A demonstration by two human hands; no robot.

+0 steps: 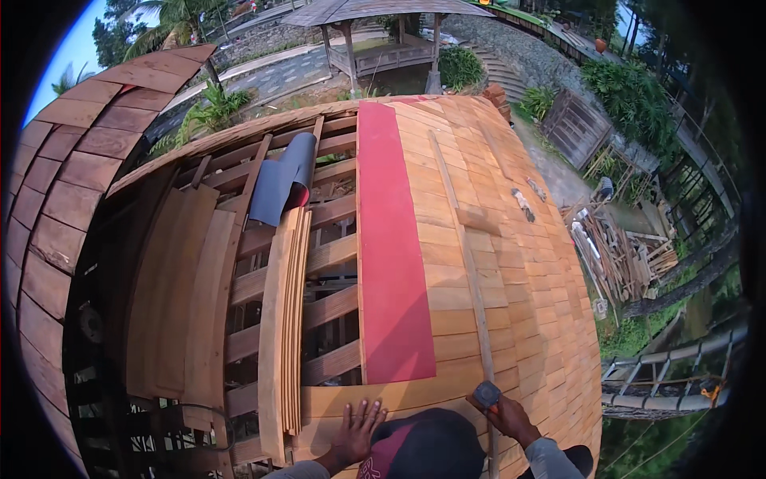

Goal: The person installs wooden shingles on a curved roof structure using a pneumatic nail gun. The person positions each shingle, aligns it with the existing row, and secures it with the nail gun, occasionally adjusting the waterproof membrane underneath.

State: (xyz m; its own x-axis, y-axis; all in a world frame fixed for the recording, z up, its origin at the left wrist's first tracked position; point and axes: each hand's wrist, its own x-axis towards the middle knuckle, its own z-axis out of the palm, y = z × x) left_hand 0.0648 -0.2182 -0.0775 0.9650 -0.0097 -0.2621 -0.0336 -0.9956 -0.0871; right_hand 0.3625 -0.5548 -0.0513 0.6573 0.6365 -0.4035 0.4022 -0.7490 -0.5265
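Note:
My left hand [355, 427] lies on a long wooden board [399, 395] near the bottom, fingers spread, holding nothing. My right hand [511, 417] is closed around a dark, block-headed tool [487, 393] with a bit of orange; its exact kind is unclear. The tool is beside a long thin batten [471, 279] that runs up the shingled roof. Above the board, a red underlay strip [395, 247] stretches up the roof. Between my arms, a dark cap with a maroon part [431, 443] covers some of the board.
Left of the strip, open roof framing [331, 255] shows gaps between its rafters and battens. A stack of boards [286, 335] and a curled dark sheet [283, 180] lie across it. Wooden shingles [535, 295] cover the right slope. Beyond stand a pavilion [383, 56] and a scrap-wood pile [622, 251].

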